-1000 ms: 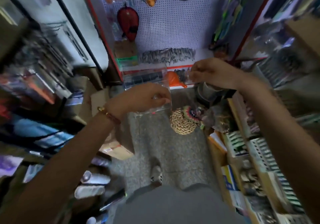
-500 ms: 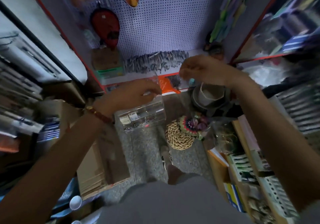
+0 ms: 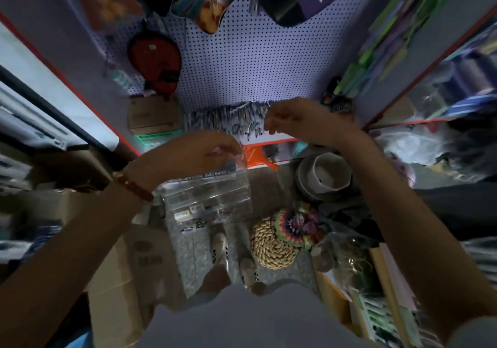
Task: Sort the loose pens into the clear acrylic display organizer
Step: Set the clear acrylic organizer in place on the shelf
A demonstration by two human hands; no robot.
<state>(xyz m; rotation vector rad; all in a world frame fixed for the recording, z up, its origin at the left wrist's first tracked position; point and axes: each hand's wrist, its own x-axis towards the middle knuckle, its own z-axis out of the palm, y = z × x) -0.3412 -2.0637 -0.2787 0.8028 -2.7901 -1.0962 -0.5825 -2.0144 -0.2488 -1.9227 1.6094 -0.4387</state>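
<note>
The clear acrylic organizer hangs in the air in front of the shelf, tilted, its compartments facing me. My left hand grips its top edge. A heap of loose pens lies along the white shelf under the pegboard. My right hand hovers at the right end of that heap, fingers curled downward over the pens. The blur hides whether it holds a pen.
Stacked grey bowls sit right of the organizer, with a woven basket and a colourful crocheted item below them. A cardboard box stands on the shelf's left end. More cartons fill the floor at lower left, and crowded shelves line both sides.
My view has closed in on the shelf. My left hand has brought the organizer lower and more central. My right hand has risen from the shelf's front edge to over the pen heap.
</note>
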